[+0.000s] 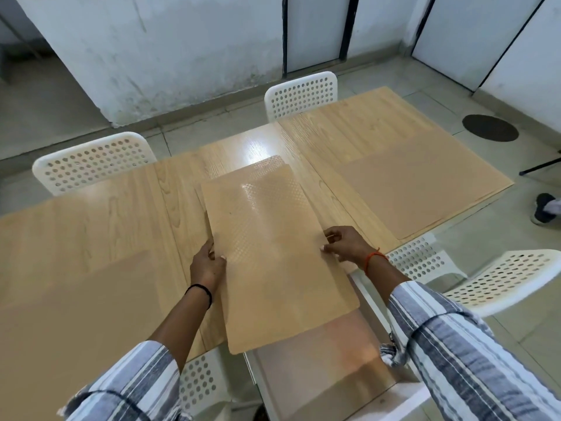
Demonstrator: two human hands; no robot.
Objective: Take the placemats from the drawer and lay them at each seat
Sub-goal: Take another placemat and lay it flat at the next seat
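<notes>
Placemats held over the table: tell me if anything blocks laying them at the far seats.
Nothing visible does. Both hands, left hand and right hand, hold the placemats by their side edges. The table shows only bare wood before the two far white chairs.

We look down on a pale wood-grain counter (pixel 121 208) ringed by white perforated plastic chairs: one at its far left (pixel 91 162), one at the far side (pixel 300 94), two at the right (pixel 422 259) (pixel 510 278), and a fifth tucked under the near edge (pixel 200 381). Beyond stands a stained whitewashed wall (pixel 182 56) with dark-framed white panels (pixel 315 28). A round dark mat (pixel 490 127) lies on the tiled floor (pixel 516 329), and a dark shoe (pixel 545 208) shows at the right edge.
</notes>
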